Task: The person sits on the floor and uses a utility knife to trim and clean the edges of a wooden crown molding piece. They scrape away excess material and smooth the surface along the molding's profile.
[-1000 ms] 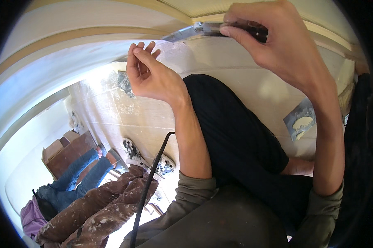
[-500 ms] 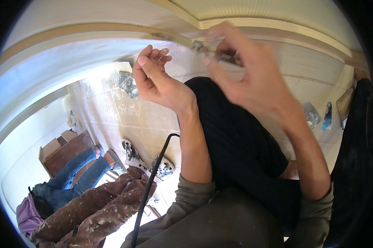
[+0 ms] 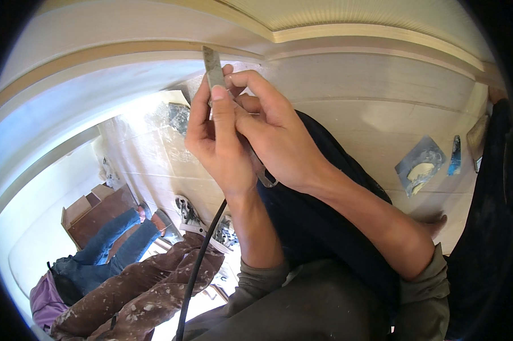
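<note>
Both my hands meet in front of my chest around a narrow putty knife (image 3: pixel 212 65). Its flat grey blade, smeared with dried filler, points up and away from me. My left hand (image 3: pixel 219 133) holds it low on the blade, thumb laid along the face and fingers behind. Closed over the handle, my right hand (image 3: pixel 282 133) presses against the left one and hides most of the grip. Only the handle's end, with a hole in it, shows below the right palm.
A pale, ridged panel frame (image 3: pixel 375 34) runs across the top. At right, a flat metal plate (image 3: pixel 421 165) carrying cream filler lies by a blue-handled tool (image 3: pixel 454 156). Two other people's legs (image 3: pixel 137 284) and a brown wooden box (image 3: pixel 97 213) are at lower left. A black cable (image 3: pixel 195 278) hangs nearby.
My right hand has moved left and down with the putty knife, bringing it to my left hand. My left hand, loosely curled and without it before, now grips the blade.
</note>
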A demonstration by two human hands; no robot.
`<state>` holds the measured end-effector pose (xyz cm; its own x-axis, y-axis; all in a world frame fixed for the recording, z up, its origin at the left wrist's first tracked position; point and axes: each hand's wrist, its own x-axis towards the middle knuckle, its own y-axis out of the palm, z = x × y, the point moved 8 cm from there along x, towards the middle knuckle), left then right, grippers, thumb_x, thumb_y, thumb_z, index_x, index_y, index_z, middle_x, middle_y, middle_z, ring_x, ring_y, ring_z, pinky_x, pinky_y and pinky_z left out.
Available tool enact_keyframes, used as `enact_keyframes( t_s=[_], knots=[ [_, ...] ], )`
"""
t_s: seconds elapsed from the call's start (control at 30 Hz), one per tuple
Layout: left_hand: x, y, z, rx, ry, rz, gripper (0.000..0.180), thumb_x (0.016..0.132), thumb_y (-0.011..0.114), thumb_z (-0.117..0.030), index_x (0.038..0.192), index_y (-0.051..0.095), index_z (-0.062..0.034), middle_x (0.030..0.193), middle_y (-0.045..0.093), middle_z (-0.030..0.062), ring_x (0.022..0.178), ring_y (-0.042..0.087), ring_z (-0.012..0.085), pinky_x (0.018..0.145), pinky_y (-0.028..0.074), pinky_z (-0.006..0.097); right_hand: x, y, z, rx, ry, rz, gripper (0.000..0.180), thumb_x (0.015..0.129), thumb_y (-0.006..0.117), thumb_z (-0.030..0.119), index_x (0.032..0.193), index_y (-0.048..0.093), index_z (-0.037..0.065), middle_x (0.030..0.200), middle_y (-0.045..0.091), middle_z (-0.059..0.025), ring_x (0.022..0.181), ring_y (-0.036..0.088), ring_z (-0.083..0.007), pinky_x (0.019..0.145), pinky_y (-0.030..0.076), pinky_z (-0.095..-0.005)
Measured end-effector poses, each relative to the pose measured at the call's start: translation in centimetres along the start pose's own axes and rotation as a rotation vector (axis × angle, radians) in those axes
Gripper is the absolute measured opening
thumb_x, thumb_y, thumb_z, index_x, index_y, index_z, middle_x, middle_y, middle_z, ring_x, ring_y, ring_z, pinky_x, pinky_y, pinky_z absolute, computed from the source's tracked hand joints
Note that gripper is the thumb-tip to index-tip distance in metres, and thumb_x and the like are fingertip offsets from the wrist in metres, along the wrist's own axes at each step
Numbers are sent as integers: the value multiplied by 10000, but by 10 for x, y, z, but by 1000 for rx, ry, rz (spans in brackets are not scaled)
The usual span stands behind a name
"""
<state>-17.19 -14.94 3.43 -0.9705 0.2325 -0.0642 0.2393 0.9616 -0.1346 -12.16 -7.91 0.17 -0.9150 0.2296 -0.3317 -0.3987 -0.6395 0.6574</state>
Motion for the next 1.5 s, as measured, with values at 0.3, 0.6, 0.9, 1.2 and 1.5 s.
enact_keyframes(
  t_s=[0.3, 0.6, 0.9, 1.2, 1.5],
  knots=[
    [10, -8, -7, 100, -3, -59, 332, 1056, 544, -184, 1272, 644, 47, 1038, 708, 87, 858, 649, 106, 701, 507, 215, 14, 8, -3, 137, 43, -71, 240, 1068, 506, 222, 1217, 565, 43, 820, 626, -29, 751, 553, -62, 649, 435, -241],
    [7, -5, -8, 117, -32, -70, 333, 1071, 518, -192, 1261, 647, 50, 963, 705, 75, 756, 621, 82, 664, 507, 218, 18, 9, -1, 42, -45, -108, 250, 1073, 517, 242, 1189, 590, 33, 778, 654, -50, 687, 560, -58, 597, 435, -230],
    [8, -7, -8, 179, -9, -100, 349, 1075, 510, -209, 1263, 647, 51, 954, 706, 81, 747, 618, 83, 651, 497, 223, 20, 10, 1, 64, -74, -112, 234, 1069, 520, 216, 1164, 603, 19, 738, 649, -44, 656, 591, -63, 577, 457, -224],
    [6, -4, -19, 158, -18, -103, 336, 1078, 502, -215, 1230, 662, 39, 786, 661, 40, 645, 580, 68, 580, 443, 204, 17, 12, 9, -3, -99, -129, 229, 1063, 528, 200, 1169, 598, 9, 689, 617, -34, 620, 555, -48, 542, 420, -226],
    [5, -1, -15, 146, -30, -87, 345, 1079, 506, -223, 1217, 664, 51, 775, 655, 40, 640, 569, 61, 570, 434, 201, 16, 11, 3, 33, -119, -188, 252, 1064, 531, 221, 1191, 597, 13, 682, 618, -38, 610, 537, -51, 536, 405, -228]
  ],
)
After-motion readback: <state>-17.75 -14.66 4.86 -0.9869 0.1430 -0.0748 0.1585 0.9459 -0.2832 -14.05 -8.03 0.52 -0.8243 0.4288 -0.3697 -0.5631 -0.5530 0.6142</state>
